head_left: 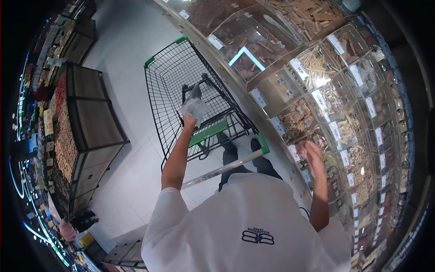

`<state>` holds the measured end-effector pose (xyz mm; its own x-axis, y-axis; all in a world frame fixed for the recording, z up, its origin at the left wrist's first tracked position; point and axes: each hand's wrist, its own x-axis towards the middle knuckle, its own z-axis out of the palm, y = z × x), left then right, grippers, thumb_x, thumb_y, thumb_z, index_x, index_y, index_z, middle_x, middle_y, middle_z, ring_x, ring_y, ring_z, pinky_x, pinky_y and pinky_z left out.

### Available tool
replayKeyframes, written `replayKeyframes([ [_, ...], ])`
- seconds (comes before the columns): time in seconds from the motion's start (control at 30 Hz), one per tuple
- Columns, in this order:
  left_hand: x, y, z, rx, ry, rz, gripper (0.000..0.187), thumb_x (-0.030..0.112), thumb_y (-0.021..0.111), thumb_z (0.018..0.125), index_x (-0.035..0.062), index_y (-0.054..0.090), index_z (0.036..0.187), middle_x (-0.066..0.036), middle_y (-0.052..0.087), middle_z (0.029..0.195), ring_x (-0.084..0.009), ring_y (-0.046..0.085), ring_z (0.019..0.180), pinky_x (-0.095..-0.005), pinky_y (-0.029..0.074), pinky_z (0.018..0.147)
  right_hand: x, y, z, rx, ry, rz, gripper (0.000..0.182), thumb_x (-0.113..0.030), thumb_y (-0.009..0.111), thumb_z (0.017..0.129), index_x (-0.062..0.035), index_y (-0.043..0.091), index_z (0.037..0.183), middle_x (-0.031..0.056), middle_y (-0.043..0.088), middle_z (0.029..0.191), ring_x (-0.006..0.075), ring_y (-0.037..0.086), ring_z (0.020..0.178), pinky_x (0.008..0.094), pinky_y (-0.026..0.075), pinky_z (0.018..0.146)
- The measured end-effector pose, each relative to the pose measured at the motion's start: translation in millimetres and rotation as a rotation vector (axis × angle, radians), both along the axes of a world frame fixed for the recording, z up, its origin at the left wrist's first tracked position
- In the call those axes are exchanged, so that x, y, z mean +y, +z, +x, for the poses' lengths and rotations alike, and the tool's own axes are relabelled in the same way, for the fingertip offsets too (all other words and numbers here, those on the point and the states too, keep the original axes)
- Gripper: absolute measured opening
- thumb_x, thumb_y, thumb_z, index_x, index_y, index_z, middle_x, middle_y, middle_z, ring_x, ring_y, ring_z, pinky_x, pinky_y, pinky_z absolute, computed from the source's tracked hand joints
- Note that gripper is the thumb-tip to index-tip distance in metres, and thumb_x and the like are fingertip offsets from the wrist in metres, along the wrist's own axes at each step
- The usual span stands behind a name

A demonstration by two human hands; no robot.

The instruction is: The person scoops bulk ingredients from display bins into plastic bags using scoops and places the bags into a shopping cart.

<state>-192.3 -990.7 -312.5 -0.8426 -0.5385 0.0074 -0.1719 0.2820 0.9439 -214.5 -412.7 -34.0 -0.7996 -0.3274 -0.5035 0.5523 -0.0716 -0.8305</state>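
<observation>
Over the basket of a wire shopping cart [170, 63] with green corners, my left hand [190, 121] grips a crumpled clear plastic bag [195, 108]. What the bag holds is too unclear to make out. My right hand [310, 152] is raised beside the clear bins on the right, its fingers bent and blurred, with their tips partly hidden. Below my left hand are the cart's green flap [208, 133] and its handle bar [222, 170], which neither hand touches.
Clear bins of dried goods [317, 63] with white price labels rise along the right side. A dark wooden stand [90, 106] heaped with nuts is on the left. Pale floor tiles [122, 59] lie between them. A person in pink [68, 230] is at the lower left.
</observation>
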Motion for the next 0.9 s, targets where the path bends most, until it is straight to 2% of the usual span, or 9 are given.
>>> replayKeyframes([
  [0.13, 6.6, -19.2, -44.3, -0.238, -0.15, -0.251, 0.033, 0.007, 0.063, 0.08, 0.0029, 0.066, 0.112, -0.022, 0.069, 0.112, -0.0439, 0.064, 0.105, -0.0427, 0.051, 0.092, -3.6, 2.6, 63.3, -0.155, -0.269, 0.157, 0.031, -0.027, 0.058, 0.102, 0.0009, 0.061, 0.116, 0.0109, 0.069, 0.096, 0.0166, 0.066, 0.081, 0.028, 0.051, 0.073],
  [0.2, 14.4, -102.0, -50.3, -0.52, -0.195, -0.309, 0.033, 0.013, 0.065, 0.081, 0.0058, 0.069, 0.113, -0.021, 0.069, 0.118, -0.0417, 0.065, 0.108, -0.0449, 0.052, 0.093, -8.6, -4.5, 83.5, -0.195, -0.297, 0.219, 0.031, -0.027, 0.059, 0.101, 0.0005, 0.061, 0.115, 0.0103, 0.07, 0.095, 0.0162, 0.066, 0.08, 0.0281, 0.051, 0.073],
  [0.37, 71.4, -23.0, -24.6, -0.626, -0.63, 0.071, 0.054, 0.028, 0.072, 0.085, 0.0046, 0.061, 0.132, -0.022, 0.068, 0.119, -0.0331, 0.067, 0.109, -0.0403, 0.052, 0.095, -60.3, -25.8, 98.4, -0.009, -0.063, 0.504, 0.022, -0.012, 0.066, 0.094, -0.0005, 0.065, 0.113, 0.0093, 0.07, 0.098, 0.0187, 0.066, 0.087, 0.0305, 0.051, 0.076],
  [0.43, 79.2, 37.2, 0.0, -0.307, -0.649, 0.122, 0.046, 0.026, 0.069, 0.091, 0.0049, 0.061, 0.131, -0.021, 0.07, 0.117, -0.0296, 0.068, 0.106, -0.0388, 0.053, 0.089, -97.4, -25.7, 91.8, 0.295, 0.071, 0.762, 0.025, -0.013, 0.068, 0.092, 0.0003, 0.065, 0.113, 0.0136, 0.068, 0.104, 0.0248, 0.066, 0.094, 0.0349, 0.052, 0.08],
  [0.53, 74.8, 178.6, 31.5, -0.3, -0.519, 0.214, 0.036, 0.023, 0.059, 0.099, 0.0029, 0.062, 0.129, -0.012, 0.075, 0.102, -0.0225, 0.072, 0.089, -0.0342, 0.053, 0.077, -147.5, -24.0, 75.6, 0.7, 0.145, 1.009, 0.027, -0.013, 0.069, 0.091, -0.0007, 0.065, 0.114, 0.0181, 0.064, 0.115, 0.0342, 0.063, 0.103, 0.0403, 0.051, 0.087],
  [0.7, 49.8, 234.4, 129.9, -0.379, -0.189, 0.083, 0.029, 0.018, 0.059, 0.1, -0.0012, 0.066, 0.121, -0.006, 0.069, 0.067, -0.0109, 0.067, 0.076, -0.0276, 0.053, 0.073, -179.9, -70.1, 56.5, 0.973, 0.119, 0.97, 0.02, -0.013, 0.071, 0.084, -0.0049, 0.069, 0.102, 0.0184, 0.061, 0.125, 0.0406, 0.061, 0.11, 0.0453, 0.049, 0.094],
  [0.77, 56.1, 252.2, 169.3, -0.398, -0.057, -0.059, 0.024, 0.011, 0.062, 0.097, -0.001, 0.067, 0.117, -0.006, 0.069, 0.069, -0.011, 0.067, 0.075, -0.0281, 0.053, 0.074, -179.3, -99.4, 55.7, 1.041, 0.082, 0.976, 0.016, -0.014, 0.072, 0.08, -0.0062, 0.071, 0.094, 0.0185, 0.061, 0.126, 0.0408, 0.061, 0.11, 0.0459, 0.049, 0.095],
  [0.8, 65.7, 246.4, 191.0, -0.293, 0.049, -0.086, 0.024, 0.013, 0.067, 0.094, 0.0014, 0.068, 0.115, -0.009, 0.073, 0.084, -0.0172, 0.069, 0.074, -0.0314, 0.054, 0.074, -178.2, -103.0, 54.0, 1.07, 0.082, 0.97, 0.014, -0.015, 0.071, 0.079, -0.0067, 0.071, 0.09, 0.0185, 0.061, 0.127, 0.0401, 0.061, 0.11, 0.0457, 0.05, 0.095],
  [0.9, 84.9, 232.8, 254.7, -0.397, -0.073, -0.311, 0.029, 0.012, 0.07, 0.09, 0.0032, 0.064, 0.116, -0.012, 0.069, 0.11, -0.0259, 0.067, 0.098, -0.0379, 0.056, 0.083, -177.9, -99.0, 43.5, 1.192, 0.08, 0.932, 0.01, -0.015, 0.068, 0.076, -0.0079, 0.069, 0.083, 0.0175, 0.061, 0.13, 0.0367, 0.063, 0.106, 0.0428, 0.053, 0.087],
])
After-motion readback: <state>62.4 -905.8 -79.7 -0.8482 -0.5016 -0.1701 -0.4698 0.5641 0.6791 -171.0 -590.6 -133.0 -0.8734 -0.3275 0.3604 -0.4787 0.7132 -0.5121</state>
